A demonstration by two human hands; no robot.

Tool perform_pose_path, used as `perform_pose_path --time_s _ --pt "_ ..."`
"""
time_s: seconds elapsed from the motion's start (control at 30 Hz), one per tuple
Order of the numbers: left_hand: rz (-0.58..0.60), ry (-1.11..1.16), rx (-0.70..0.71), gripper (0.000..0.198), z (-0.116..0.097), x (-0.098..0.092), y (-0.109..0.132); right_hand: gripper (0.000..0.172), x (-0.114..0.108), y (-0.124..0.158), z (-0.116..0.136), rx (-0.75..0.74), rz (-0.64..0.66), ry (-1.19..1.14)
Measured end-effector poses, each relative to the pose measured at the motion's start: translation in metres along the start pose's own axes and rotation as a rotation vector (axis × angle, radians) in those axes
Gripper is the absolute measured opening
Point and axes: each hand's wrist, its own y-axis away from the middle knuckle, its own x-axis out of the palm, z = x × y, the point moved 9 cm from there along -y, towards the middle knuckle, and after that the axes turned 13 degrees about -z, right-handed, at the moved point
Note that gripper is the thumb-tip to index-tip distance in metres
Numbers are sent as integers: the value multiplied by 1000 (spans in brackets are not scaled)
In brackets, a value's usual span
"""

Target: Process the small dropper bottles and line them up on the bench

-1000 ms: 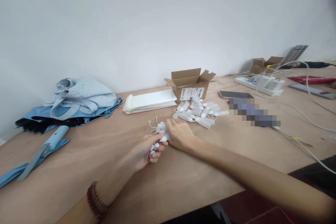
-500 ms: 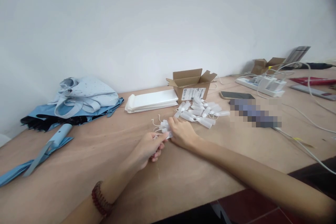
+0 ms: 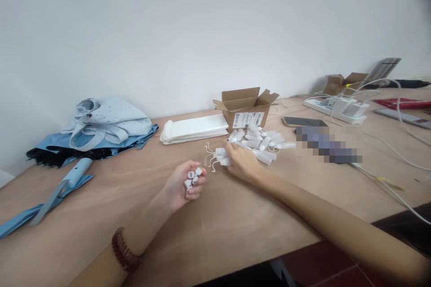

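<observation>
My left hand [image 3: 178, 184], palm turned up, has its fingers curled round several small white caps [image 3: 191, 175]. To its right, just above the table, my right hand [image 3: 245, 162] is closed on a bunch of small translucent plastic bottles [image 3: 221, 156]. Thin curved white strings or tubes stick out from the left end of that bunch; their exact kind is too small to tell. Behind the right hand lies a loose pile of similar bottles [image 3: 264, 157], partly hidden by the hand. The two hands are apart.
An open cardboard box [image 3: 248, 119] stands behind the pile, beside a stack of white sleeves [image 3: 197, 128]. A blue umbrella [image 3: 79, 170] and light blue bag [image 3: 107, 119] lie at left. Rightward are a phone [image 3: 305, 122], a power strip [image 3: 332, 111] and trailing cables.
My left hand has drawn away toward the lower left and turned palm up, showing the caps. My right hand has moved slightly right with the bunch of bottles.
</observation>
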Motion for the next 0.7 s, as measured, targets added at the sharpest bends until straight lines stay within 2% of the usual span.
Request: perform_pose_path --time_s 0.07,0.13,0.23,0.3,0.33,0.4,0.53,0.7 --pt "-43 29 104 20 -16 -10 -2 24 1 1 -6 32 18 -19" --pt "-176 -66 295 19 -38 -29 -7 23 1 1 -7 32 24 -33" --pt "-496 -494 695 20 -82 -60 -9 24 0 -1 -5 -8 -14 -47" --pt "-584 -728 895 19 -104 -63 -11 24 2 -2 -4 -48 -34 -70" --pt "-591 -870 1003 18 -112 -59 -12 25 3 -2 -4 -73 -31 -88" --pt "-548 -1029 1100 15 -119 -52 -21 29 7 -2 -3 -114 -5 -121" --pt "-433 -1154 1120 12 -119 -44 -43 34 8 0 -6 -141 33 -130" --pt "-325 -1369 1247 18 -117 -34 -54 36 5 0 -8 -161 50 -160"
